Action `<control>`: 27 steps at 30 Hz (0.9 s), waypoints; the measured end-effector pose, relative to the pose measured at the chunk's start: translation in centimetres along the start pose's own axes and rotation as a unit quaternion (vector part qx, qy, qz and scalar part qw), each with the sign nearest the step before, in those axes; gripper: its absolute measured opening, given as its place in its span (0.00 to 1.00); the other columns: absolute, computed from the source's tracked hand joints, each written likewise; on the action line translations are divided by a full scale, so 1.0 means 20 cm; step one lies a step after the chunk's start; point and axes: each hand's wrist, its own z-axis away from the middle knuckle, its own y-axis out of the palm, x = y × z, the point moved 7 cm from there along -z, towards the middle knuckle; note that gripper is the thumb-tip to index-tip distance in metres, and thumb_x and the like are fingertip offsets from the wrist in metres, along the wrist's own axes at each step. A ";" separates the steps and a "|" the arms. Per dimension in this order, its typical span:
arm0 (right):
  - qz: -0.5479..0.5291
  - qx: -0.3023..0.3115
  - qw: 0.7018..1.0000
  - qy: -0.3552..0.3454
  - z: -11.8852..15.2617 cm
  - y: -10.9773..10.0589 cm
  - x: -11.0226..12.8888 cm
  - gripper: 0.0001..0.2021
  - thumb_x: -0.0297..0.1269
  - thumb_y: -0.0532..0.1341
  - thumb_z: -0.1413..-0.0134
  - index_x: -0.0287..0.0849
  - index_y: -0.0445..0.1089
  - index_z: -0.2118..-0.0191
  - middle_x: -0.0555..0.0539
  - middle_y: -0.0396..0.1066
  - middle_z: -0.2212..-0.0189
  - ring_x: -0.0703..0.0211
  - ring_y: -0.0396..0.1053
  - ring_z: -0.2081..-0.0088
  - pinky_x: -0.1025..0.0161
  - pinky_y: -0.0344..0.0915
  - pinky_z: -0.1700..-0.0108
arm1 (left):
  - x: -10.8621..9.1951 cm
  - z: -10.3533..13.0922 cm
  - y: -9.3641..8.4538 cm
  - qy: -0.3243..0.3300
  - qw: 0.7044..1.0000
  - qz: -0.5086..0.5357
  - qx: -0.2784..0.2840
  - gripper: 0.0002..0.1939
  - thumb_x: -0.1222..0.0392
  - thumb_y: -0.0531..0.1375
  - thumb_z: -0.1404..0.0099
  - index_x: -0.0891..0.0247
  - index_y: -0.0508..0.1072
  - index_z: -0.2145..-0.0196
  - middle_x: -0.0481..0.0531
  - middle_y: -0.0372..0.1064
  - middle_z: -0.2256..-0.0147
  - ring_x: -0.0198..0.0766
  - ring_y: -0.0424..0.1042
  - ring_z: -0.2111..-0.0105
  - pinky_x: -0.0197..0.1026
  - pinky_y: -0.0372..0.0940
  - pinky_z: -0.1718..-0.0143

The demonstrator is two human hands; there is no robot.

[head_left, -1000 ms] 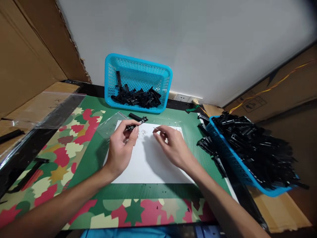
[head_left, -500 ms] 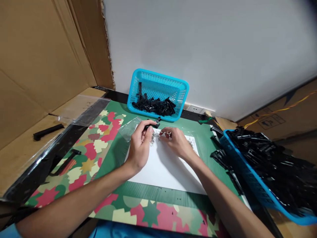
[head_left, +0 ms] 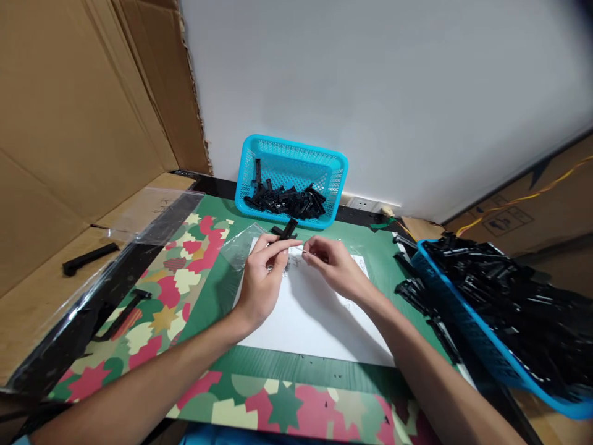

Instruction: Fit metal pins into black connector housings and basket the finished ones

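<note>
Green, red and cream shapes pattern the near edge of the surface (head_left: pixel 285 405), where a few tiny dark specks are scattered. Past that band, on plain green, lies a white sheet (head_left: pixel 315 327). To the left, a slim black piece (head_left: pixel 123 316) rests across the pattern. To the right, a blue basket (head_left: pixel 472 321) is heaped with black plastic parts (head_left: pixel 514 303), and more loose parts (head_left: pixel 412 293) lie beside its left wall.

Over the sheet, the left hand (head_left: pixel 260 281) has its grip closed around a black part (head_left: pixel 288 229), whose far end juts out past the fingers; where exactly it is clasped is hidden. Just beside it, the right hand (head_left: pixel 337 267) has thumb and forefinger pressed together, pinching a thin pale strip (head_left: pixel 304 251) that points toward the left fingertip.

Small shiny bits (head_left: pixel 294 262) are strewn on the sheet between the hands. A clear bag (head_left: pixel 238 250) lies at the sheet's far left corner. Farther back, a second blue basket (head_left: pixel 340 179) holds black pieces (head_left: pixel 287 201) and stands against a pale wall (head_left: pixel 370 93).
</note>
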 end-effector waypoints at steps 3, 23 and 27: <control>-0.190 0.010 0.981 0.035 0.06 -0.03 0.01 0.11 0.45 0.64 0.34 0.42 0.69 0.61 0.51 0.69 0.71 0.61 0.64 0.68 0.63 0.57 0.64 | 0.01 0.01 0.03 -0.012 1.000 0.005 0.024 0.14 0.59 0.58 0.24 0.58 0.82 0.49 0.53 0.67 0.56 0.36 0.70 0.61 0.36 0.67 0.62; -0.496 0.067 0.843 0.196 0.30 0.09 -0.11 0.16 0.45 0.73 0.44 0.42 0.69 0.66 0.61 0.41 0.80 0.68 0.34 0.78 0.62 0.35 0.74 | 0.01 0.08 0.16 -0.002 0.990 0.002 0.144 0.05 0.58 0.64 0.27 0.59 0.80 0.59 0.51 0.64 0.59 0.37 0.68 0.61 0.37 0.63 0.67; -0.468 0.050 0.857 0.210 0.31 0.08 -0.12 0.17 0.47 0.75 0.47 0.41 0.71 0.66 0.61 0.46 0.81 0.68 0.36 0.78 0.62 0.34 0.74 | 0.00 0.08 0.16 -0.009 0.988 -0.006 0.156 0.06 0.57 0.63 0.26 0.59 0.80 0.59 0.51 0.64 0.59 0.38 0.68 0.60 0.37 0.63 0.66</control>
